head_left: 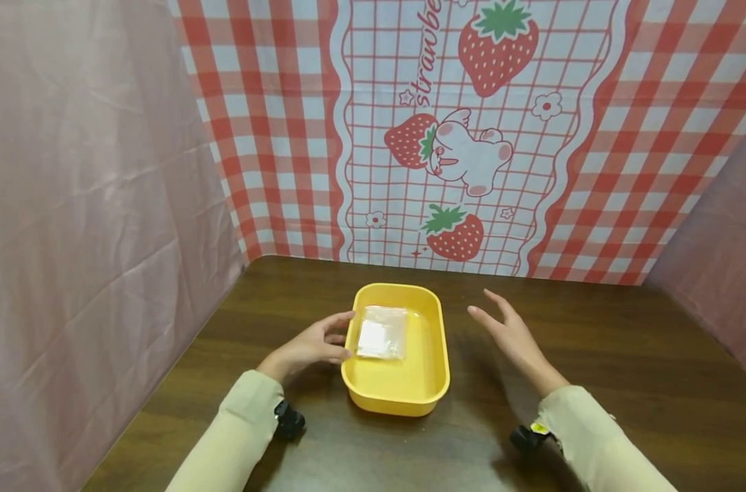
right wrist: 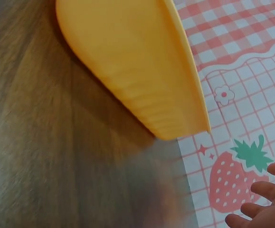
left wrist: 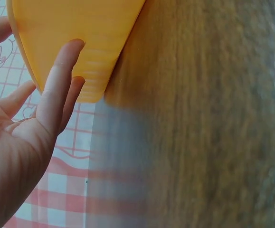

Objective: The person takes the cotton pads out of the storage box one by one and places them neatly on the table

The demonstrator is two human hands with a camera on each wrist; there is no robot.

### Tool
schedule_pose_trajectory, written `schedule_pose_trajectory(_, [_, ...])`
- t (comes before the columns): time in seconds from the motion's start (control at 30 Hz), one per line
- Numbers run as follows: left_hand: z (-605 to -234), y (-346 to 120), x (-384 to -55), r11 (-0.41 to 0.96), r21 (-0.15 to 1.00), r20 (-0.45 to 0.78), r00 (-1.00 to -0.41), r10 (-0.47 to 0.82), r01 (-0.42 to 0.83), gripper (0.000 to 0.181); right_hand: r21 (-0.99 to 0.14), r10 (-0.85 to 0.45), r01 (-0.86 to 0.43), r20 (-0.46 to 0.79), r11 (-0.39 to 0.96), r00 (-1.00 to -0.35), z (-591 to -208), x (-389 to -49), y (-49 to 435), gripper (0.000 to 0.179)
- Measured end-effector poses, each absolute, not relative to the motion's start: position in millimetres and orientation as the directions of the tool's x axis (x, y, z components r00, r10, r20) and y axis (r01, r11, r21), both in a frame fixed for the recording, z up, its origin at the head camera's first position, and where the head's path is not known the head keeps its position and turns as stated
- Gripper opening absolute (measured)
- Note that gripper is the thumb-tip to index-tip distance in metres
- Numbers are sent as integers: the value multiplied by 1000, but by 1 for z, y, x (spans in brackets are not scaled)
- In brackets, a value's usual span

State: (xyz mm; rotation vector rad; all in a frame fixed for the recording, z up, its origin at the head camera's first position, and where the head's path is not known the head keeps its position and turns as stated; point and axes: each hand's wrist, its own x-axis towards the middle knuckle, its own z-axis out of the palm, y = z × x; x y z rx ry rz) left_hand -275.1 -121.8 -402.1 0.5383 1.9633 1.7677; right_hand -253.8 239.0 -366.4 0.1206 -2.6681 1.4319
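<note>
A yellow plastic bin (head_left: 434, 328) stands on the table with clear plastic bags (head_left: 382, 333) lying inside, toward its left side. At its left wall is my left hand (head_left: 318, 342), thumb and fingertips spread at the rim. The left wrist view shows this left hand (left wrist: 28, 128) with its fingers fairly straight along the bin's outer wall (left wrist: 99, 38). My right hand (head_left: 517, 338) hovers to the right of the bin, apart from it and holding nothing. Only the fingers of the right hand (right wrist: 272, 199) reach into the right wrist view, loosely spread.
The dark wooden table (head_left: 625, 355) runs back to a red-and-white checked strawberry cloth (head_left: 287, 137) hanging behind it. A pale pink curtain (head_left: 102, 239) hangs along the left, and another pinkish cloth (head_left: 723, 239) is at the right. Black wrist cameras (head_left: 289, 420) are worn at both sleeves.
</note>
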Motion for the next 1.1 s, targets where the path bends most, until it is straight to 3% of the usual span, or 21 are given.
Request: schedule_pose_trajectory(1.1, [-403, -123, -276, 91, 996, -64, -820, 569, -14, 76, -914, -55, -84, 67, 397, -996, -341, -298, 178, 81])
